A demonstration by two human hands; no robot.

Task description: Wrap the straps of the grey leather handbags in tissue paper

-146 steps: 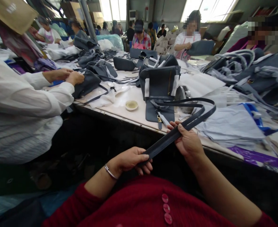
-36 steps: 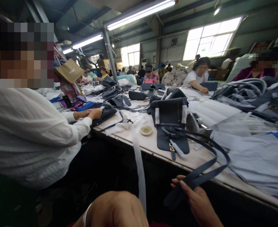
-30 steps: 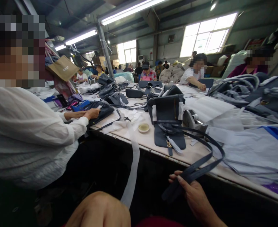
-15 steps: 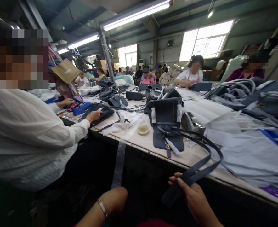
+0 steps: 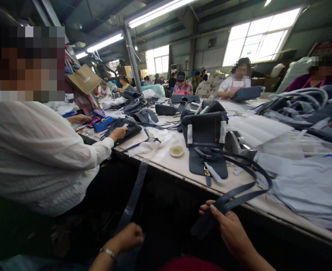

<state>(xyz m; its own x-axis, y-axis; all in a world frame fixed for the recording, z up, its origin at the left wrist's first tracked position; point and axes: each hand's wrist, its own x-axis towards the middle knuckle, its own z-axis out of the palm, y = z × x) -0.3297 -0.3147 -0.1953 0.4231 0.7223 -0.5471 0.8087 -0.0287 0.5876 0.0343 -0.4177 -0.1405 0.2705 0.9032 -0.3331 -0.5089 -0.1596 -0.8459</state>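
Note:
Dark straps point(image 5: 236, 199) run from the open dark bag point(image 5: 203, 131) on the table down over its front edge. Near their lower ends my right hand point(image 5: 225, 216) grips them, thumb on top. Lower left, my left hand point(image 5: 130, 237) is curled closed, a bracelet on its wrist. A clear plastic strip point(image 5: 136, 188) hangs from the table edge down to my left hand; whether the fingers pinch it is hidden. The bag's flap, with a gold buckle point(image 5: 206, 171), lies toward me.
On the table point(image 5: 166, 162) are a small round dish point(image 5: 176, 151), a metal tape dispenser point(image 5: 239, 145) and white sheets point(image 5: 295, 184). A person in white point(image 5: 41, 150) works at the left on another dark bag point(image 5: 123, 130). Others sit across the table.
My left hand has moved slightly left and down, and the plastic strip now slants left. The view has shifted, so the table appears farther right. My right hand still holds the straps.

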